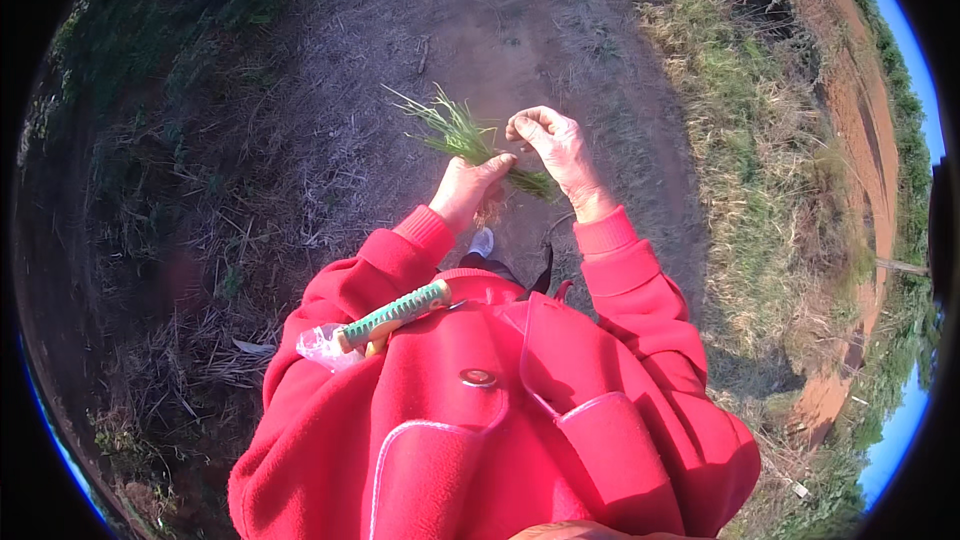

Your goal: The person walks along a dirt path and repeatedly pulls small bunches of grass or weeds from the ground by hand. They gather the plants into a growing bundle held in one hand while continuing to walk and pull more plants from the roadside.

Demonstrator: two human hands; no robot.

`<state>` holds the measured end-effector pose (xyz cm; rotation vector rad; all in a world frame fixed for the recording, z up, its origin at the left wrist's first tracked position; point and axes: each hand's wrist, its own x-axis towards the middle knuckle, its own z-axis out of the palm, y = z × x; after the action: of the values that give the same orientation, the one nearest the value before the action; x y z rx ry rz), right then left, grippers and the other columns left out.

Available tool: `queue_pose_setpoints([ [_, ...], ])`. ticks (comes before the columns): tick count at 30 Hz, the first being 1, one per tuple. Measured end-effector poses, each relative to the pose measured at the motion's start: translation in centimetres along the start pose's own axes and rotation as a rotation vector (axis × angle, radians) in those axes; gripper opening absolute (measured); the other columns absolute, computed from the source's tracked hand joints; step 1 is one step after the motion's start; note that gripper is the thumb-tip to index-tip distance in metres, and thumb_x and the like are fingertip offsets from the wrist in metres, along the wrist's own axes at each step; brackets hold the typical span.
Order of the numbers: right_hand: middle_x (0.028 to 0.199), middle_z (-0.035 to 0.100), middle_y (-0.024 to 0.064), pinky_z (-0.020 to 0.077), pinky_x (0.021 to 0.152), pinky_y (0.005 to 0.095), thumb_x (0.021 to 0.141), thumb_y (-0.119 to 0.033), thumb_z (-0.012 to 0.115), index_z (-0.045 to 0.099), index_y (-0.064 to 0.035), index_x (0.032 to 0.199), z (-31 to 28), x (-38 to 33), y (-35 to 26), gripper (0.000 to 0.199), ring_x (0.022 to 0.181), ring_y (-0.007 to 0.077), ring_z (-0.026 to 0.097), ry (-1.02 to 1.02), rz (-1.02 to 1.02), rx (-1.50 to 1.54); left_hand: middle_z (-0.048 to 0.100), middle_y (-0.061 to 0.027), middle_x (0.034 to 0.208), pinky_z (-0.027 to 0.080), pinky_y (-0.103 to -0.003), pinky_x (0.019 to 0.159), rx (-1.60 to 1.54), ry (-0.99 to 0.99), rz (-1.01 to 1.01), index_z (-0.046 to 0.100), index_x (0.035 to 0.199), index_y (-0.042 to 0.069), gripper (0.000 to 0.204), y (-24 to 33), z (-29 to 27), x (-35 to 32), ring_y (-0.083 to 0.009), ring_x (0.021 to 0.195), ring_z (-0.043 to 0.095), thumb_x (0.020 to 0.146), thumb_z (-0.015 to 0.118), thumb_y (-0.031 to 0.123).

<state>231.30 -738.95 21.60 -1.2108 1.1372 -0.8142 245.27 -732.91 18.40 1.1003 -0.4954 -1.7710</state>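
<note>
A: While the left hand (pixel 468 185) is closed tight round the stem end of a tuft of green grass (pixel 455 130), where do the blades go?

B: They fan up and away from that fist, toward the dirt path (pixel 520 40); a short green end pokes out on the fist's other side, under the right hand (pixel 555 145).

A: And the right hand's hold?

B: Fingers curled, just beside the left fist; whether it pinches any blades I cannot tell.

A: Anything nearer the body?

B: A green-wrapped tool handle (pixel 395 315) lies tucked under the left arm of the red fleece jacket (pixel 480 420), well below the grip, with a bit of clear plastic (pixel 320 345) at its end.
</note>
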Motion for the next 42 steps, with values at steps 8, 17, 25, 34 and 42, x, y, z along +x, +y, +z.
queue_pose_setpoints([
  [8,0.082,0.063,0.0012,0.0450,0.060,0.0202,0.086,-0.019,0.061,0.059,-0.0025,0.097,-3.8,4.6,-0.1,0.019,0.067,0.0051,0.055,-0.062,0.043,0.111,0.042,0.0057,0.060,0.032,-0.022,0.044,0.045,-0.072,-0.069,0.057,0.091,0.007,0.009,1.6,2.8,5.8,-0.0046,0.047,0.034,0.085,0.062,0.013],
  [17,0.074,0.063,0.0012,0.0389,0.046,0.0170,0.087,-0.023,0.060,0.060,-0.0076,0.097,-7.1,13.1,0.3,0.018,0.053,0.0045,0.053,0.189,0.142,0.184,0.041,0.0047,0.059,0.034,-0.025,0.046,0.021,-0.111,-0.172,0.062,0.086,0.002,0.014,4.6,1.1,13.8,-0.0067,0.047,0.034,0.085,0.062,0.016],
  [25,0.114,0.058,0.0114,0.0409,0.094,0.0312,0.084,-0.037,0.063,0.043,0.0016,0.127,-8.2,19.2,-1.5,0.062,0.108,0.0177,0.053,-0.106,-0.093,-0.134,0.040,0.0045,0.061,0.036,-0.025,0.051,-0.161,-0.158,-0.176,0.061,0.092,0.004,0.018,11.6,-2.5,21.1,-0.0072,0.051,0.034,0.087,0.060,0.021],
  [34,0.093,0.064,0.0140,0.0480,0.079,0.0339,0.081,-0.011,0.054,0.057,-0.0065,0.111,-11.6,25.2,0.8,0.030,0.085,0.0256,0.063,0.163,0.153,-0.901,0.038,0.0054,0.059,0.033,-0.023,0.048,0.039,-0.028,-0.135,0.062,0.089,0.003,0.016,15.5,-2.1,28.1,-0.0052,0.050,0.033,0.088,0.058,0.019],
  [42,0.117,0.057,0.0077,0.0438,0.089,0.0311,0.086,-0.023,0.060,0.047,-0.0011,0.125,-12.3,33.2,-3.1,0.046,0.105,0.0146,0.053,-0.266,-0.028,0.077,0.047,0.0055,0.058,0.030,-0.020,0.041,0.338,-0.104,0.008,0.066,0.095,0.006,0.015,18.5,3.8,35.2,-0.0037,0.045,0.037,0.086,0.057,0.015],
])
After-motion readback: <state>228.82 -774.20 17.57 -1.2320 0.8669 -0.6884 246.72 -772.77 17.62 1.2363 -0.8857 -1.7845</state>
